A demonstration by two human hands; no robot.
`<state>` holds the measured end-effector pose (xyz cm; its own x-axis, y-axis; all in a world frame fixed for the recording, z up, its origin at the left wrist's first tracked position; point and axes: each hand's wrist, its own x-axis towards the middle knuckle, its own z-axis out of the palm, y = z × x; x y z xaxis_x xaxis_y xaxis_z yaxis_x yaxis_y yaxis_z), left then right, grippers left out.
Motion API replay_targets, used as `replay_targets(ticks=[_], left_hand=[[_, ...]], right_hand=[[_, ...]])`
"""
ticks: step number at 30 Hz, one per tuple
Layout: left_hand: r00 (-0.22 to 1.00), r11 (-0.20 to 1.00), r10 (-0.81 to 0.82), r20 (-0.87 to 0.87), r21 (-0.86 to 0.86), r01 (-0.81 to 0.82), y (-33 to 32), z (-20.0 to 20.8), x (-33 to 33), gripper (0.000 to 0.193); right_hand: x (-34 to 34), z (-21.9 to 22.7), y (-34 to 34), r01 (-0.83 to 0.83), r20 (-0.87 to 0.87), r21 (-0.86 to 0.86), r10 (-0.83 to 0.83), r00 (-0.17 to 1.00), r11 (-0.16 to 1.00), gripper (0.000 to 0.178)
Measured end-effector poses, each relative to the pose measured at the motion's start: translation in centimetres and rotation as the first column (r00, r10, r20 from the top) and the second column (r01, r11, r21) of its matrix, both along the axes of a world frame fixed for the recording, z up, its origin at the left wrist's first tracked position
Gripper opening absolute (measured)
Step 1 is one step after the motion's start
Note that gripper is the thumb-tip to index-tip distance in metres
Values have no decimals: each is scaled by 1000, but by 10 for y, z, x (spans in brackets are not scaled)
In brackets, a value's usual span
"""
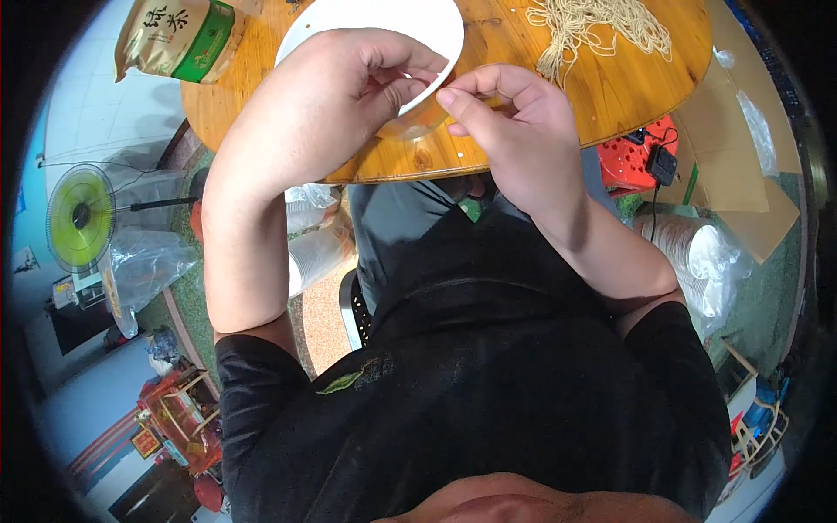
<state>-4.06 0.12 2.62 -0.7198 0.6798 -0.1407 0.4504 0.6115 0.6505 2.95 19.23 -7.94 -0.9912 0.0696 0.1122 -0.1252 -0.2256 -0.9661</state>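
A white round plastic container with a pale rim lies tilted at the table's near edge, between my two hands. My left hand bends over it with curled fingers, its thumb and fingertips pinched together at the rim. From the other side my right hand meets it, with thumb and forefinger pressed together close to the same stretch of rim. What sits in either pinch is too small to make out. Beyond my right hand, a loose bundle of cream string is spread on the wooden table.
A gold and green packet stands at the table's far left. Below on the right are a red plastic stool, a black power adapter with its cable, and bagged white stacks. A green fan is at left.
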Motion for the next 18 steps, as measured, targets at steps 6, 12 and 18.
replay_targets(ticks=[6,12,18], left_hand=[[999,999,-39,-11,26,39,-1,-4,-5,19],[991,999,-44,-124,-17,42,2,-7,-4,12],[998,992,26,-59,127,-19,-2,-3,1,10]], right_hand=[[-2,-2,-1,11,-8,2,-11,1000,1000,16],[0,5,-2,-26,58,-46,29,998,999,14],[3,12,11,-163,101,-51,168,981,985,9]])
